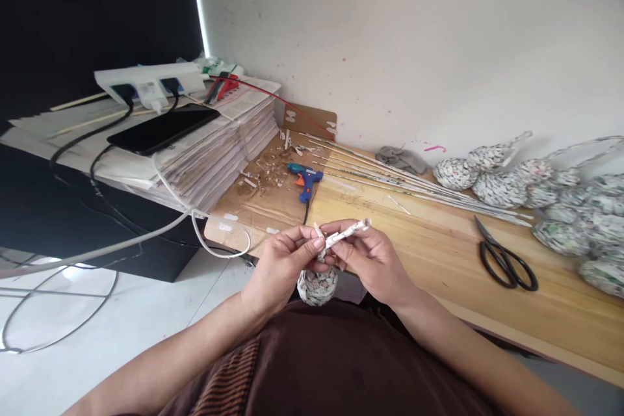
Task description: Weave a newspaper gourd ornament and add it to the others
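Both hands meet in front of my body at the table's front edge. A woven paper gourd (318,287) hangs below them, its round bottom showing and its upper part hidden by fingers. My left hand (291,252) is closed, thumb and forefinger pinching at the gourd's narrow top, where a short paper end sticks up. My right hand (366,259) is closed around the rolled paper stem (348,232), which points up and to the right and has an open tube end. The fingertips of the two hands nearly touch.
A blue glue gun (305,181) lies on cardboard (258,208) among paper scraps. Long paper sticks (400,177), black-handled scissors (504,257) and several woven gourds (502,188) are on the wooden table (433,234). At left, a newspaper stack (244,149) bears a phone (163,129) and power strip (149,81).
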{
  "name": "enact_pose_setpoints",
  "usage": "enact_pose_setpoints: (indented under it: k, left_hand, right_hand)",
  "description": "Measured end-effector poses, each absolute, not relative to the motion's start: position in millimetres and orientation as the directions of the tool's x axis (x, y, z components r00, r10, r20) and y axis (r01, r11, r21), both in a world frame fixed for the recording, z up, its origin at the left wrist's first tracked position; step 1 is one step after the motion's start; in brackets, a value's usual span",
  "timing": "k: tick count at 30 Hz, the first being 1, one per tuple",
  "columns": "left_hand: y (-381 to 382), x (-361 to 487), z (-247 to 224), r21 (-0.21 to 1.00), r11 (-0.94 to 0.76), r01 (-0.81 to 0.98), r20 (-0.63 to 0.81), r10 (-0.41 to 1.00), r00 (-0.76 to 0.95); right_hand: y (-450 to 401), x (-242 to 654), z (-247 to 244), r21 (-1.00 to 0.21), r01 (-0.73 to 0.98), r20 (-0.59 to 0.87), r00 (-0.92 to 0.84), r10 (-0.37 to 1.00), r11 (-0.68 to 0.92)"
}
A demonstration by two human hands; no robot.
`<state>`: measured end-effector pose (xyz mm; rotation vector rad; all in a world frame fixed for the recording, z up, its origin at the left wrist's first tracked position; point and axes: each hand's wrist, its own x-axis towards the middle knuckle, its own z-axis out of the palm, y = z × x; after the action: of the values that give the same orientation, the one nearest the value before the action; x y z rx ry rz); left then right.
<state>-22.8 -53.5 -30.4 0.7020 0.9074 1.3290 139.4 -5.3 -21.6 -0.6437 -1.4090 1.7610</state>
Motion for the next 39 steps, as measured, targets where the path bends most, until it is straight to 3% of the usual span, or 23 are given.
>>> enact_pose_setpoints:
  k: [11, 16, 23, 27, 31, 34, 39]
  left_hand:
    - [-52.6, -22.1, -27.5, 0.846, 0.067, -0.529, -0.122, 0.990, -0.069]
    - [-52.7, -28.3, -29.8, 0.845, 0.055, -0.533, -0.132, 0.985, -0.107]
    - [-55.7, -44.1, -34.3, 0.829, 0.081, -0.554, -0.137, 0.989, -0.059]
    - [-55.6, -55.8, -32.5, 0.826, 0.071, -0.560, -0.152, 0.983, -0.100]
    - [-57.3, -70.5, -24.7, 0.821, 0.072, -0.566, -0.176, 0.976, -0.131]
    - [-60.9, -82.5, -15.9, 0.779, 0.061, -0.624, -0.180, 0.975, -0.129]
    - [-67.0, -102.8, 2.1, 0.741, 0.011, -0.672, -0.143, 0.980, -0.141]
  right_hand:
    - [-10.8, 129.7, -7.5, -0.978, -0.158, 0.194, -0.439, 0.877, 0.137]
    - [-10.4, 126.3, -9.9, -0.983, -0.138, 0.175, -0.514, 0.840, 0.121]
    - [-11.6, 110.2, -14.6, -0.987, -0.057, 0.158, -0.421, 0.893, 0.148]
    - [-0.5, 102.4, -8.1, -0.994, -0.013, 0.097, -0.512, 0.854, 0.106]
    - [47.7, 98.9, -0.5, -0.956, 0.257, -0.055, -0.628, 0.776, 0.140]
    - [95.2, 88.8, -3.5, -0.763, 0.631, -0.179, -0.420, 0.890, 0.144]
    - [135.4, 56.2, -14.9, -0.601, 0.790, -0.213, -0.304, 0.928, 0.121]
